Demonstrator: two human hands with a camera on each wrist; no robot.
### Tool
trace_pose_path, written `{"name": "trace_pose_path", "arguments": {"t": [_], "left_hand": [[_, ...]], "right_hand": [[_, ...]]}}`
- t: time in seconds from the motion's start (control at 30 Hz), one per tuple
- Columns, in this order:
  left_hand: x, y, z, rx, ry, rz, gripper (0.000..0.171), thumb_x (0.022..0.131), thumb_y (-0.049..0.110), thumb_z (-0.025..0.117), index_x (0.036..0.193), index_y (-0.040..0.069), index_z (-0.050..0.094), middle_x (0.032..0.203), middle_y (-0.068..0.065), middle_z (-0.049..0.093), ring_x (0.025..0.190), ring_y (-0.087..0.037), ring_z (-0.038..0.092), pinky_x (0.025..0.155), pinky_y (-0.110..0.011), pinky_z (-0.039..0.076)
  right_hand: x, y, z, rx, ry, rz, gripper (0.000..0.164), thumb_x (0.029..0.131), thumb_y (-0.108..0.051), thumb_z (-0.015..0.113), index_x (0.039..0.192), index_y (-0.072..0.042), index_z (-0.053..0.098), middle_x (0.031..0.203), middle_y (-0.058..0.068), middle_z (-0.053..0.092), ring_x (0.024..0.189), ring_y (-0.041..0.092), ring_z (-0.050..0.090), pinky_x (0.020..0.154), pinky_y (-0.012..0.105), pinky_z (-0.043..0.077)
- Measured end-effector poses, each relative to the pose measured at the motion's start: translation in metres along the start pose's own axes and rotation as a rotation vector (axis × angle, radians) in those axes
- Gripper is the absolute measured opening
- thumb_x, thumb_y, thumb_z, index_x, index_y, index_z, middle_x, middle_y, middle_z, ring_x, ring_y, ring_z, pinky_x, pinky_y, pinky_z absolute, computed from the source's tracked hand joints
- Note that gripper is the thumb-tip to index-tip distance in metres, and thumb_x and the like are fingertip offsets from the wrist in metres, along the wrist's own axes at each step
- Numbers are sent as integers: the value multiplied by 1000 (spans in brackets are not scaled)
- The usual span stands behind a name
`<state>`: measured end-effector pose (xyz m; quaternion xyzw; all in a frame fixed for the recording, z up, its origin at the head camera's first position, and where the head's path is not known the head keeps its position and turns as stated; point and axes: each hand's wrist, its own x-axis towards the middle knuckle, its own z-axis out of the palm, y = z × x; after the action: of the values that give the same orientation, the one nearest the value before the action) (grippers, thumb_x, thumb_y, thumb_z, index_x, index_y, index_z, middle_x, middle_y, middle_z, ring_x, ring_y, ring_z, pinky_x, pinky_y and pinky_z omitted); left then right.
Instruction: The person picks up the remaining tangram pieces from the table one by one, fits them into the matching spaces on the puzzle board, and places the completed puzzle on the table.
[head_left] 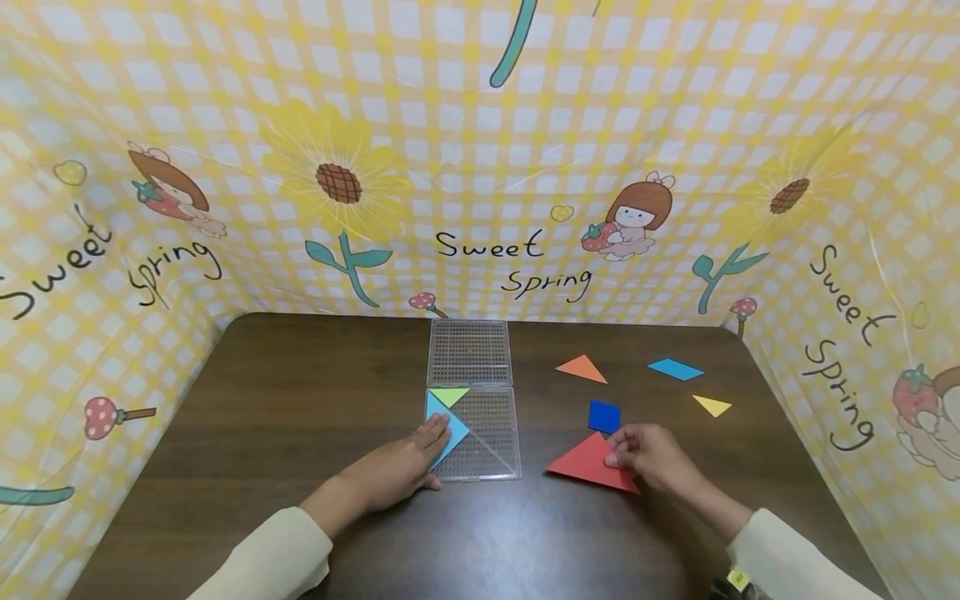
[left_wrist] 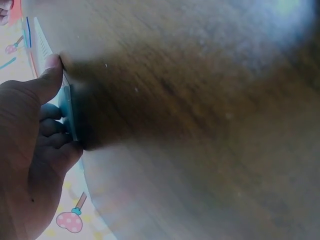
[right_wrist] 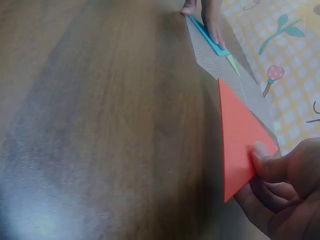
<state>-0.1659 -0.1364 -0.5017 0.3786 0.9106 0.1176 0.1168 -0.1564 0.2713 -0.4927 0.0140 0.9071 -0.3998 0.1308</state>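
Observation:
My right hand (head_left: 651, 454) pinches a large red triangle (head_left: 588, 465) by its right side, thumb on top and fingers underneath; in the right wrist view the red triangle (right_wrist: 237, 135) is lifted off the table. My left hand (head_left: 405, 462) rests its outstretched fingers on a light blue triangle (head_left: 454, 435), with the thumb at the front edge of a clear plastic case (head_left: 495, 433). That triangle fills the left side of the case's near half. A small light green triangle (head_left: 450, 396) lies in the same half, along its back edge.
On the right of the brown table (head_left: 300, 375) lie an orange triangle (head_left: 583, 369), a blue parallelogram (head_left: 675, 369), a small yellow triangle (head_left: 712, 406) and a dark blue square (head_left: 604, 415). The case's dotted other half (head_left: 468, 352) lies opened flat behind. A checked cloth (head_left: 480, 167) walls the table.

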Motion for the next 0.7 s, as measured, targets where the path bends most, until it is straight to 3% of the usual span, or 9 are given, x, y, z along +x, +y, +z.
{"name": "trace_pose_path", "arguments": {"t": [0.2,0.43,0.7], "left_hand": [[-1,-1,-1,-13,18,11,72,96,39,56,148,-2,30,159,-19,18,147,-33,17,114,-46,30],[0,-4,3,-1,29,12,73,96,42,55,149,-1,30,159,-17,18,147,-31,17,114,-45,31],[0,-4,4,9,41,21,74,95,42,55,148,-2,30,159,-18,18,147,-32,18,113,-45,31]], "right_hand": [[6,-9,-4,47,20,-29,15,79,-10,78,92,-5,72,77,3,71,69,15,65,61,26,56],[13,-20,-8,182,3,26,25,78,-14,79,98,-2,70,81,7,73,73,17,68,67,31,59],[18,-21,-13,161,15,14,23,79,-12,78,98,-2,71,83,7,73,75,16,67,68,31,59]]}}
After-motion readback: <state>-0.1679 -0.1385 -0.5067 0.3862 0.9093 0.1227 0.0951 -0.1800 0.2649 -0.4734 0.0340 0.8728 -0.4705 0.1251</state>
